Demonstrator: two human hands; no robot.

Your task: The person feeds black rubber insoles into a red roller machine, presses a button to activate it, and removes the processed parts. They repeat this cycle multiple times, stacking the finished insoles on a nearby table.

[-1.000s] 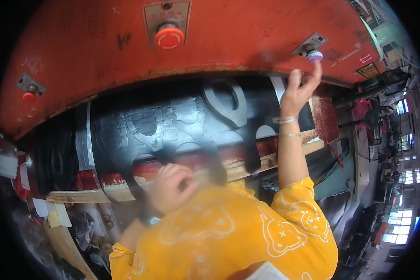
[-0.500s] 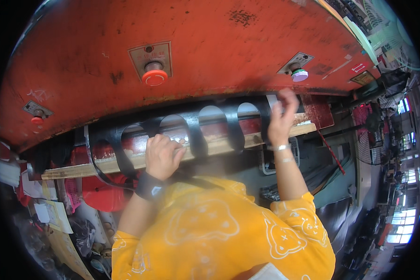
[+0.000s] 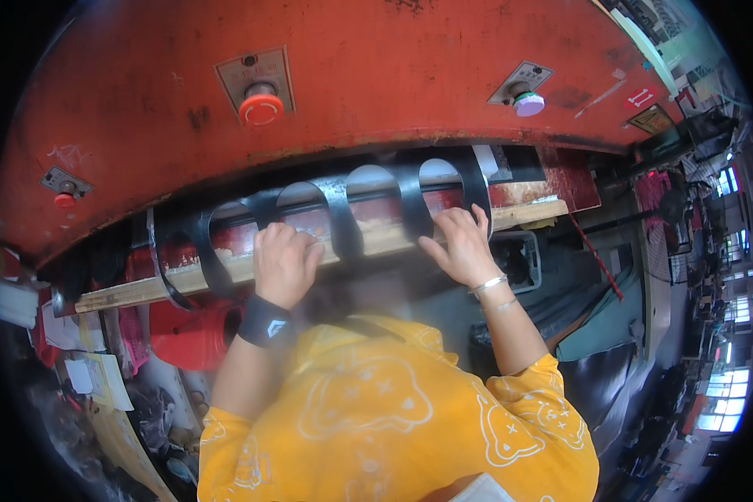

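A black sheet (image 3: 336, 205) with rounded cut-outs lies along the front of the machine bed, its tongue-like strips draped over a pale wooden edge board (image 3: 385, 238). My left hand (image 3: 284, 263), a dark band round its wrist, is closed with fingers curled over the board on one strip; its fingertips are partly hidden. Farther right, my right hand (image 3: 463, 243) wears a silver bangle. Its fingers are apart, with the thumb by the end of one strip and the little finger beside the rightmost strip.
Above stands an orange-red machine front with a large red push button (image 3: 261, 109), a smaller red button (image 3: 64, 200) and a pale purple button (image 3: 529, 104). Below the board are a red plastic stool (image 3: 188, 335) and a grey crate (image 3: 527, 259). A red rod (image 3: 596, 255) slants at right.
My right hand has come down and left from below the purple button to the sheet's right part. My left hand has shifted slightly left and down; the sheet's left strips lie differently.
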